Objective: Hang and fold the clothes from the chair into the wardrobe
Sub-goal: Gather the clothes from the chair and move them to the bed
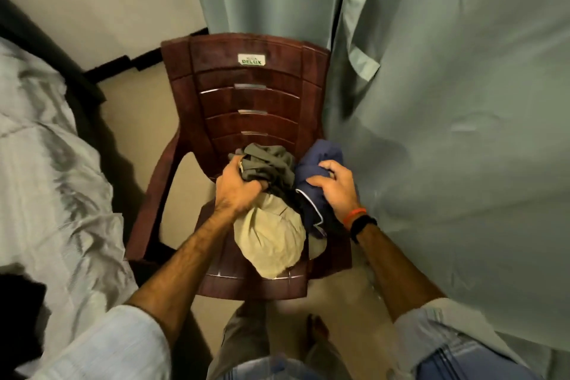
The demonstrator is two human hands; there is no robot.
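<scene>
Sleeves: pale rolled sleeves (123,345) sit nearest the camera, bare forearms reaching forward and down over the seat.
Left hand: left hand (236,187) has its fingers curled into the olive-grey garment (271,165), bunching it in a fist above the seat.
Right hand: right hand (334,191) grips the navy garment (320,157) — fingers curled over its top, thumb pressed in at the side; an orange band and a black band (364,222) circle the wrist.
Clothes: a beige garment (268,244) lies crumpled under and in front of the olive-grey one, reaching the seat's front edge; the navy piece, with a thin white piping line, lies just beside it on the right, touching.
Chair: all three garments are heaped on the seat of a dark brown plastic chair (246,95) with a slatted back and a small white label.
Surroundings: a pale green curtain (447,102) hangs behind and to the right of the chair, touching its right side — a bed with rumpled light bedding (46,163) stands to the left, beige floor (138,108) between.
</scene>
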